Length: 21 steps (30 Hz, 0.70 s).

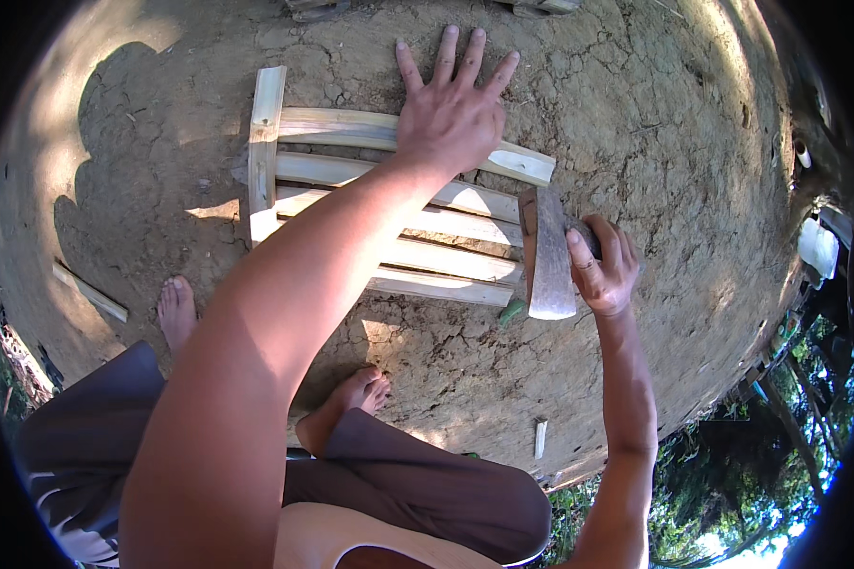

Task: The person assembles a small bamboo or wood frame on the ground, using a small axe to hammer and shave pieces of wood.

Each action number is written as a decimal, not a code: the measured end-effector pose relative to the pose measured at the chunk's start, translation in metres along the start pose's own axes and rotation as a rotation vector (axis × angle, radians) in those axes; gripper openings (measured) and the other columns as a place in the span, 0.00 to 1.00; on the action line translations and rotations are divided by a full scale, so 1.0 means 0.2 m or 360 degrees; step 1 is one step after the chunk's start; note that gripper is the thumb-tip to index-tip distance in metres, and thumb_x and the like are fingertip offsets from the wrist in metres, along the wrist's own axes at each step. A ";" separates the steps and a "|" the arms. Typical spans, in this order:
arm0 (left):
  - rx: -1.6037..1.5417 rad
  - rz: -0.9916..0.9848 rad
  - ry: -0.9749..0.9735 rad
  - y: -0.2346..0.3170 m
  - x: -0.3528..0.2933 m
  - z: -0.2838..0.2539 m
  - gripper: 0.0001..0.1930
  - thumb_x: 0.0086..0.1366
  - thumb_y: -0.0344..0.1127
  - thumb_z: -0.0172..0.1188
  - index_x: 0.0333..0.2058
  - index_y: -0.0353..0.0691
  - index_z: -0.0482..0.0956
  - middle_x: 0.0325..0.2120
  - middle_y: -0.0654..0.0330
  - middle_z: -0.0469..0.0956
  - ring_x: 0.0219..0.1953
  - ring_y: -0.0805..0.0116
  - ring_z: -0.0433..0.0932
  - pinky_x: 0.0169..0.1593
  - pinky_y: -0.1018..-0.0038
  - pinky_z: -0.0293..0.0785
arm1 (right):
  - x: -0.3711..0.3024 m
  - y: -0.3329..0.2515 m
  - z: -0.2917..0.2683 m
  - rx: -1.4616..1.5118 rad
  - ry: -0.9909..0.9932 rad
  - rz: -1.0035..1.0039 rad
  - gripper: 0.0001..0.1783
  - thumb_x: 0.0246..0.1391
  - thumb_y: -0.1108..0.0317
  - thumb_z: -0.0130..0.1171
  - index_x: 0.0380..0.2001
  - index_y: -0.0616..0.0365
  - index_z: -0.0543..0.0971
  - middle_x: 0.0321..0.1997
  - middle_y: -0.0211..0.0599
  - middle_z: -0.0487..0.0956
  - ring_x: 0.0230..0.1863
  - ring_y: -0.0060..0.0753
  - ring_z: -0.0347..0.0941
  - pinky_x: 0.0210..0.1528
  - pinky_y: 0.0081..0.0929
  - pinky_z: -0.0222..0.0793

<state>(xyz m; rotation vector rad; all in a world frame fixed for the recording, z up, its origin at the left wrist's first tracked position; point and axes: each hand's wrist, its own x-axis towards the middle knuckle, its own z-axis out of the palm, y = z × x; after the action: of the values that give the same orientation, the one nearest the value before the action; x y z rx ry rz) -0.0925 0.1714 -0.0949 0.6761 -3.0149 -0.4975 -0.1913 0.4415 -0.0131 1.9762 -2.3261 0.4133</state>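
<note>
Several pale split wooden slats (455, 254) lie side by side on the ground, and one shorter slat (265, 142) lies crosswise at their left ends. Over the farthest slat (337, 126) my left hand (454, 112) rests palm down, with its fingers spread toward the cracked soil beyond. My right hand (605, 264) is closed around the dark part of an axe (548, 261). The axe's broad metal head stands by the slats' right ends. How much handle it has is hidden by my fingers.
Dry, cracked earth (693, 190) surrounds the slats. My bare feet (356, 391) are on the near side. A loose wood strip (90, 290) lies at left and a small stick (541, 439) at near right. A white object (816, 248) and greenery (731, 474) are at the right edge.
</note>
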 end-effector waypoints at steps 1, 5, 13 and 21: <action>-0.0007 0.0006 -0.0017 0.01 -0.01 0.00 0.32 0.77 0.46 0.42 0.78 0.62 0.54 0.79 0.50 0.49 0.81 0.43 0.42 0.71 0.20 0.29 | 0.00 0.03 0.02 -0.0038 -0.0050 0.0003 0.46 0.46 0.76 0.69 0.70 0.27 0.74 0.46 0.37 0.81 0.36 0.37 0.80 0.33 0.36 0.79; 0.0008 0.0003 0.0054 -0.02 0.01 0.00 0.32 0.76 0.46 0.42 0.78 0.62 0.54 0.79 0.51 0.49 0.81 0.43 0.43 0.71 0.20 0.29 | 0.04 0.07 0.03 -0.0070 -0.0040 -0.0012 0.44 0.49 0.74 0.69 0.69 0.27 0.74 0.46 0.38 0.81 0.36 0.37 0.80 0.33 0.35 0.78; 0.0045 -0.0024 0.0005 -0.01 -0.02 0.00 0.32 0.76 0.46 0.42 0.77 0.63 0.54 0.79 0.52 0.49 0.81 0.45 0.43 0.72 0.21 0.28 | 0.06 0.09 0.02 0.0155 -0.0180 0.0148 0.42 0.46 0.76 0.70 0.68 0.41 0.75 0.49 0.42 0.81 0.40 0.43 0.83 0.36 0.37 0.80; 0.0096 -0.0012 0.0012 0.00 0.00 0.01 0.31 0.76 0.47 0.40 0.77 0.64 0.55 0.79 0.53 0.48 0.81 0.46 0.42 0.72 0.20 0.29 | -0.03 0.05 0.08 0.0134 -0.0072 0.0277 0.47 0.45 0.77 0.72 0.71 0.47 0.71 0.50 0.44 0.84 0.42 0.46 0.85 0.39 0.37 0.82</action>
<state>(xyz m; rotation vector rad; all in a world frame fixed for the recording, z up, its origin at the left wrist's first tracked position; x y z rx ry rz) -0.0928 0.1730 -0.0966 0.6913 -3.0327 -0.4052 -0.1986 0.4448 -0.0309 1.8418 -2.5598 0.4896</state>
